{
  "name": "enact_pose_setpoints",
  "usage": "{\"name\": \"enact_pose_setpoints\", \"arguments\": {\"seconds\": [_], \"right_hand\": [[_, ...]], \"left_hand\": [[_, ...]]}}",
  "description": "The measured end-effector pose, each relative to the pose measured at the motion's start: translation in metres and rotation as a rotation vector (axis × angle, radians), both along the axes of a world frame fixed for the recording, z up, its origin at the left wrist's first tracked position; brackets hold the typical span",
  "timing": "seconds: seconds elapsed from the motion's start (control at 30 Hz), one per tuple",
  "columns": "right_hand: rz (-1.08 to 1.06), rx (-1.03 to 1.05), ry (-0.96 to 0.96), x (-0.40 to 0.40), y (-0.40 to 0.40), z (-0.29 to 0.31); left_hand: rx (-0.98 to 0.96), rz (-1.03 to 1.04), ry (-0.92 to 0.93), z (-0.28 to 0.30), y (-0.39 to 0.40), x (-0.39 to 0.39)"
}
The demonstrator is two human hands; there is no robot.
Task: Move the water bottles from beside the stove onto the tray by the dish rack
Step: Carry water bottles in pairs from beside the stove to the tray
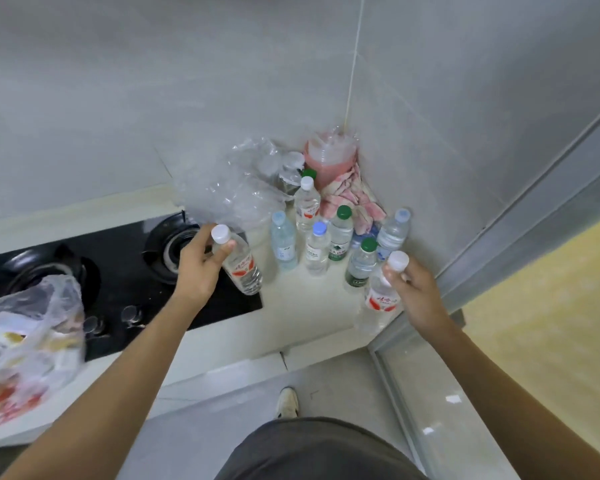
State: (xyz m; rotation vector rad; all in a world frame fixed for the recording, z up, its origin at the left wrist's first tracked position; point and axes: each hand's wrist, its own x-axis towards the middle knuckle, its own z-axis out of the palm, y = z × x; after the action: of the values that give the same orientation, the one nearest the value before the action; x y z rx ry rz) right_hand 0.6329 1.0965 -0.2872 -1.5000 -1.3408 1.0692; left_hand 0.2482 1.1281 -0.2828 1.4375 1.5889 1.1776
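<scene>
My left hand (pixel 198 268) grips a clear water bottle with a white cap and red label (pixel 241 268) by its neck, tilted above the stove's right edge. My right hand (pixel 414 292) holds a second white-capped, red-labelled bottle (pixel 378 299) by its neck near the counter's right edge. Several more water bottles (pixel 317 251) with blue, green and white caps stand clustered on the pale counter in the corner, between my hands and the wall. No tray or dish rack is in view.
A black gas stove (pixel 125 271) fills the counter's left part. A filled plastic bag (pixel 28 344) lies at the front left. Crumpled clear plastic (pixel 229 188), a pink container in a bag (pixel 329 157) and a pink-white cloth (pixel 354 199) sit in the corner. A metal frame (pixel 471 268) borders the right.
</scene>
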Motion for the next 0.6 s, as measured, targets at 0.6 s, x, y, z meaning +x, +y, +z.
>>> {"name": "enact_pose_setpoints", "arguments": {"seconds": [0.6], "right_hand": [[0.834,-0.107,0.282,-0.195,-0.155,0.066]], "left_hand": [[0.137,0.689,-0.362,0.088,-0.353,-0.004]]}}
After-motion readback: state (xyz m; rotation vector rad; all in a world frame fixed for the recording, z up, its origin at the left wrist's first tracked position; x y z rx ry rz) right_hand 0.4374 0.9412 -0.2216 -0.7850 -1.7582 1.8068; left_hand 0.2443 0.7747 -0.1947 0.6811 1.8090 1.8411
